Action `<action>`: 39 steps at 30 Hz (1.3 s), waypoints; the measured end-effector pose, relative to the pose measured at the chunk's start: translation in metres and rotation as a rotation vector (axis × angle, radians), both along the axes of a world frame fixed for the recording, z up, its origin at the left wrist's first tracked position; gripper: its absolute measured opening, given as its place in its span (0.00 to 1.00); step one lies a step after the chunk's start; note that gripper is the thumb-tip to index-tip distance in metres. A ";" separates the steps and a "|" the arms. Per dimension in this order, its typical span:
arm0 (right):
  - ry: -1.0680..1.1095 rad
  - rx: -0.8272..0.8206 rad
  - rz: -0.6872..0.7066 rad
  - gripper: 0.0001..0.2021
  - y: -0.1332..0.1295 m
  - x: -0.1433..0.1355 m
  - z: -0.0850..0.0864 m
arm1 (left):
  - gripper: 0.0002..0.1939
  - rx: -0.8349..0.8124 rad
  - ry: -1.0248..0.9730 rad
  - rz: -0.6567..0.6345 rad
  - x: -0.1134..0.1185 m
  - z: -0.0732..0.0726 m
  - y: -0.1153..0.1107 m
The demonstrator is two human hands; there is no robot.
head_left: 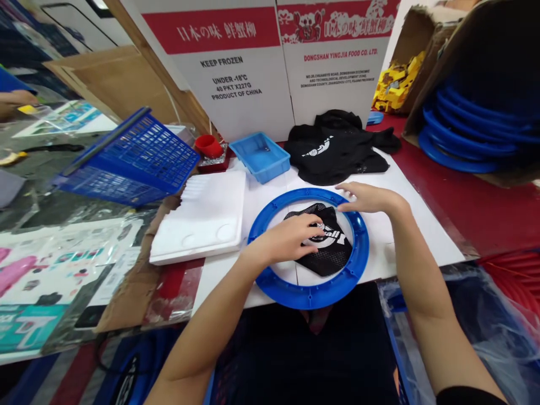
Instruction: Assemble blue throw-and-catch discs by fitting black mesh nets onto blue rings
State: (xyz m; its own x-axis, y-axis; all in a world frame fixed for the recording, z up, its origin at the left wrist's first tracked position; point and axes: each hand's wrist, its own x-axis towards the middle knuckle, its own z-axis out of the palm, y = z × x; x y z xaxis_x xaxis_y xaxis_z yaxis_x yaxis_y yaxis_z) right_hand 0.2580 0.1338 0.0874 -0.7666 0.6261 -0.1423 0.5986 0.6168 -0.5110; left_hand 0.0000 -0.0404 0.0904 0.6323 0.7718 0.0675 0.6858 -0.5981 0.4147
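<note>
A blue plastic ring (310,296) lies flat on the white work surface in front of me. Inside it is a piece of black mesh fabric (327,261) with a white printed logo. My left hand (291,236) reaches over the ring's left side, fingers apart and slightly bent above the mesh; whether they touch it I cannot tell. At the ring's upper right edge is my right hand (365,197), its thumb and fingers spread with nothing between them. Just beyond the ring lies a heap of black mesh pieces (333,154) with the same kind of print.
A light-blue tray (261,157) and a red cup (208,146) stand behind a white foam block (202,219). A blue basket (135,157) tilts at left. At right, a carton holds several blue rings (459,132); yellow parts (396,81) fill another box. White cartons (253,112) form the back.
</note>
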 end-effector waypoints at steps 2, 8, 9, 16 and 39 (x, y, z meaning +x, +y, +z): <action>-0.097 0.000 -0.009 0.42 -0.001 0.007 0.005 | 0.24 0.021 0.141 0.088 0.002 -0.009 -0.001; -0.047 0.021 0.072 0.30 -0.006 -0.004 0.004 | 0.42 0.051 0.313 0.308 0.008 -0.011 -0.008; -0.036 0.041 0.077 0.30 -0.006 -0.007 0.002 | 0.44 0.057 0.311 0.298 0.009 -0.011 -0.008; 0.148 0.131 0.191 0.31 -0.005 -0.026 -0.017 | 0.49 -0.070 0.212 0.168 0.002 -0.029 0.006; 0.105 0.112 0.158 0.07 -0.017 -0.037 -0.017 | 0.47 -0.200 0.246 0.195 0.009 -0.032 0.002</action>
State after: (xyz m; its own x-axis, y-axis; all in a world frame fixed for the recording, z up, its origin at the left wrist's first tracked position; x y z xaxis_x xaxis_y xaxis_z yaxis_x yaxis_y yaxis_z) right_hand 0.2210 0.1163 0.0702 -0.8633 0.5046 0.0073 0.4373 0.7553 -0.4882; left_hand 0.0090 -0.0388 0.0588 0.4505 0.8618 -0.2330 0.8726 -0.3700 0.3187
